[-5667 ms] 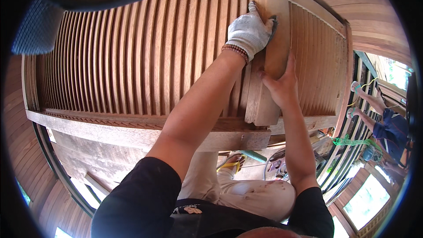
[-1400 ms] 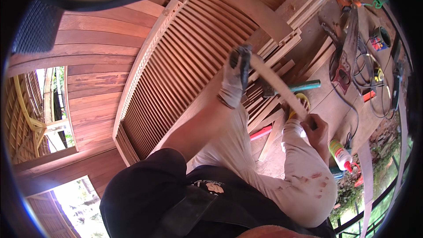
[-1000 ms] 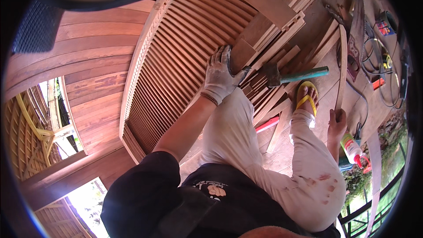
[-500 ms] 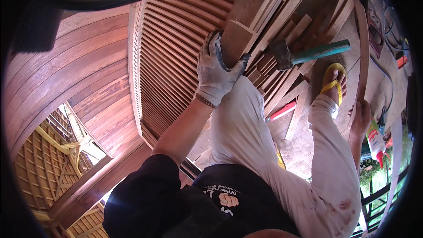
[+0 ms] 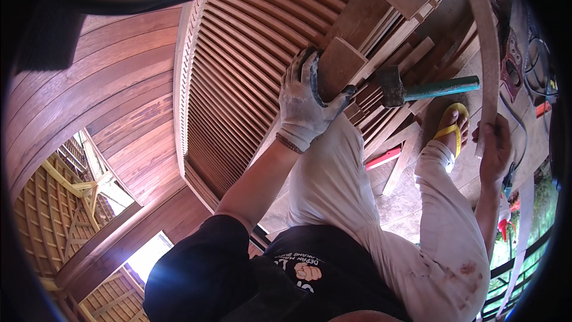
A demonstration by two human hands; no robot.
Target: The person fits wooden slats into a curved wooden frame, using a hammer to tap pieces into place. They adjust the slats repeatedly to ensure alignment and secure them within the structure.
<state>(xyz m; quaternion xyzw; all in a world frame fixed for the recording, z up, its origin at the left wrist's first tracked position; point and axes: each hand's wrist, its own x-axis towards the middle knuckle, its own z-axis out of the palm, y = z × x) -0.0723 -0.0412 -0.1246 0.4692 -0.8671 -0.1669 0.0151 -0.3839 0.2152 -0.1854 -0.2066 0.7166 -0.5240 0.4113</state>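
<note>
My left hand [image 5: 307,104], in a grey-white work glove with dark fingertips, is closed around the near part of a flat brown wooden board [image 5: 344,62]. Its fingers lie on the board's left side, the thumb on its right. The board rests along the edge of a large slatted wooden panel [image 5: 256,53]. On the right, my bare right hand [image 5: 496,149] pinches the lower end of a long, thin wooden strip [image 5: 490,53] that runs up past my foot. A hammer-like tool [image 5: 441,87] with a dark head and teal handle lies between my hands, on wood pieces.
Loose wooden strips [image 5: 387,122] lie about the hammer. A red-handled tool [image 5: 383,158] is on the floor near my yellow sandal [image 5: 451,128]. A handsaw [image 5: 511,68] and cables [image 5: 539,65] lie far right. A plank wall [image 5: 119,83] rises at left.
My right hand has moved up a little with the strip, and its forearm now covers most of a white bottle. My left hand keeps its hold on the board. The whole view has shifted slightly.
</note>
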